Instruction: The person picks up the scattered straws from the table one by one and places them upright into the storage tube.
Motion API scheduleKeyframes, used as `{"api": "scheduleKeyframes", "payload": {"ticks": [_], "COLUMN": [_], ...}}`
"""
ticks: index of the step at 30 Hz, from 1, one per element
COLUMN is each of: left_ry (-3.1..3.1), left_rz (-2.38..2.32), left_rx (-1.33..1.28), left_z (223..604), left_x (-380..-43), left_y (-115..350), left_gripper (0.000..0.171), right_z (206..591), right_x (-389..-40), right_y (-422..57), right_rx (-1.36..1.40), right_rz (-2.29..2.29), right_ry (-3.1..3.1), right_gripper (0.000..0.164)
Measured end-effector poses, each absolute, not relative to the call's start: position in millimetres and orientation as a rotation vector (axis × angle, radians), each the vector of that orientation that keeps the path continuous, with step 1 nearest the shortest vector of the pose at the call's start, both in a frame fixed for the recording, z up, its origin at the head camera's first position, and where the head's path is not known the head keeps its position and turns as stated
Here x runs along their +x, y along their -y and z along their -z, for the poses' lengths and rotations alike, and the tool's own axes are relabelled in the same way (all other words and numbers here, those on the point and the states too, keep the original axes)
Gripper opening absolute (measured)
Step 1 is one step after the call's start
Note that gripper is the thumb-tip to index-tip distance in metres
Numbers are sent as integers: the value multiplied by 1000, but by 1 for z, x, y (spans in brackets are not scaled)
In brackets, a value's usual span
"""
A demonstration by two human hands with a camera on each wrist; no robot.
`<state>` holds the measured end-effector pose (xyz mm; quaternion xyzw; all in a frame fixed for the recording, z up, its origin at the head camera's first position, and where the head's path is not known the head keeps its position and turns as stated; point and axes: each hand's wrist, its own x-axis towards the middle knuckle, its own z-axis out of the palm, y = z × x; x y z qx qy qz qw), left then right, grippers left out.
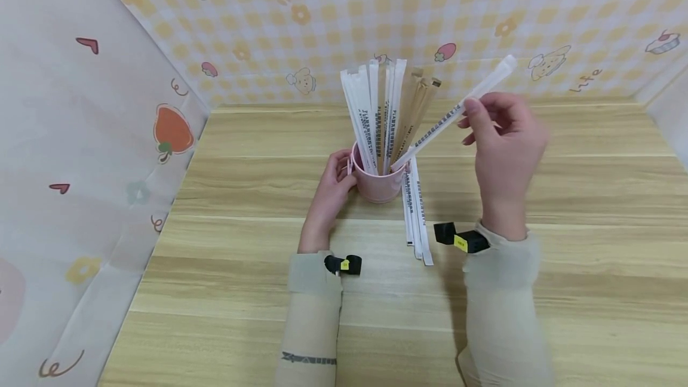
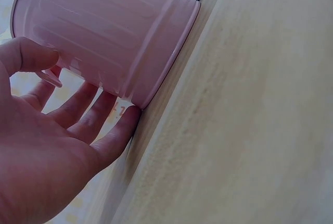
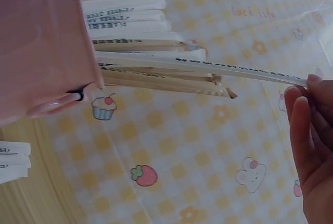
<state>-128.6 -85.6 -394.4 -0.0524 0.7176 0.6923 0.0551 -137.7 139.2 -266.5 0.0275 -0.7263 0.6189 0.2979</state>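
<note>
A small pink bucket with side handles stands upright on the table, holding several straws in white wrappers and brown wrappers. My left hand grips the bucket at its left side, thumb near the handle and fingers against the wall, as the left wrist view shows. Between thumb and fingertips, my right hand pinches the upper part of one white wrapped straw. That straw leans to the right, its lower end inside the bucket's rim.
Several white wrapped straws lie on the wooden table just right of the bucket. Behind stands a yellow checked backdrop, and a white patterned sheet rises along the left edge.
</note>
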Motion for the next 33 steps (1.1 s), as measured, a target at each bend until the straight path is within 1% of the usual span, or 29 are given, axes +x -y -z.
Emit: {"api": "scheduleKeyframes", "payload": {"ticks": [7, 14, 23, 28, 33], "left_ry": [-2182, -2185, -2188, -2183, -2183], "left_rz": [-2109, -2114, -2112, -2118, -2112], "left_rx": [-155, -142, -142, -145, -147], "left_z": [394, 395, 394, 394, 394], "left_x": [-128, -128, -128, -128, -128], "left_y": [85, 86, 86, 85, 85], "left_gripper": [49, 49, 49, 49, 49], "right_z": [289, 302, 312, 313, 314], "right_x": [-151, -158, -162, -162, -163], "right_y": [-136, -131, -127, -128, -132], "right_rx": [111, 149, 166, 189, 150], "right_rz": [-1552, -1409, -1341, -1351, -1389], "right_ry": [2113, 2319, 2538, 2563, 2558], "right_gripper": [26, 29, 33, 34, 34]}}
